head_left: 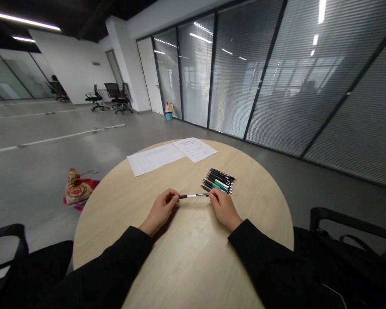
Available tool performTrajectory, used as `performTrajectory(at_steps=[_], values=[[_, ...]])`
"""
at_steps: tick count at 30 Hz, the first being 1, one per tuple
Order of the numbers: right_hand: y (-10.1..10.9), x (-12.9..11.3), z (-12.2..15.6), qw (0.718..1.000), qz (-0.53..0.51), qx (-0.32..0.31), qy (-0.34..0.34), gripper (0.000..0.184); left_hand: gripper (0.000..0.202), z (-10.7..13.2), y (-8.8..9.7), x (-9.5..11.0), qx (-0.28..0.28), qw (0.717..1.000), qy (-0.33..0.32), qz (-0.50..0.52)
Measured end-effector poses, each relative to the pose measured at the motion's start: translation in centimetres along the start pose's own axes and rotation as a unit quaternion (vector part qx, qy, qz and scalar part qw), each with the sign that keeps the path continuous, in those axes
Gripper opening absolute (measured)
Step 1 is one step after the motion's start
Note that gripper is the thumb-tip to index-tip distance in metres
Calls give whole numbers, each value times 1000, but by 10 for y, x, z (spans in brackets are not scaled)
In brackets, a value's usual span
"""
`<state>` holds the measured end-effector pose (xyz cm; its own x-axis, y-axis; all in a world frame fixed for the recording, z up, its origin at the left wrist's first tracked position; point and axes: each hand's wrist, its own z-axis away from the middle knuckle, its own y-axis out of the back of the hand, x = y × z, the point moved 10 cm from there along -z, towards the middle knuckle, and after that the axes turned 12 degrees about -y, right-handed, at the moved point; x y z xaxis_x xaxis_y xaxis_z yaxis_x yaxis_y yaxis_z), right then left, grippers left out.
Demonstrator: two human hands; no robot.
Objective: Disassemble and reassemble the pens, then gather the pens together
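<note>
Left hand (162, 209) nearly closed, fingers curled, thumb and fingertips pinching the dark end of a black-and-white pen (192, 196); right hand (224, 207) likewise drawn in, gripping the clip end. From my distant post I see the pen lying level between them, crosswise over the round wooden table (180, 257); whether it touches the wood I cannot tell. Both forearms in black sleeves (128, 253). Low on the left I note a black chair (48, 262), another dark chair (354, 221) low on the right. Just beyond the right hand, a close row of pens (220, 177), mostly black, some green and white showing. Past these, toward the table's far edge, two papers (154, 159), meeting at their edges, the right one bearing printed lines. On the floor, left of the table, I log a tan-and-red bag (79, 189). Farther off: a blue bin (169, 116) near a white door (150, 77), glass panels (238, 68) with blinds to its right, black office chairs (114, 91) to its left.
</note>
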<state>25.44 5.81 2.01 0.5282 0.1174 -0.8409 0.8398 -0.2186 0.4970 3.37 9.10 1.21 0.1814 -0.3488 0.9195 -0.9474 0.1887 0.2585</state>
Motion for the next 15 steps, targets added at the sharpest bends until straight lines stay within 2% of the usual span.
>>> performTrajectory(at_steps=[15], values=[[0,0,0,1000,-5,-4,3,23,30,-1,-1,-2,-3,1000,-1,3]])
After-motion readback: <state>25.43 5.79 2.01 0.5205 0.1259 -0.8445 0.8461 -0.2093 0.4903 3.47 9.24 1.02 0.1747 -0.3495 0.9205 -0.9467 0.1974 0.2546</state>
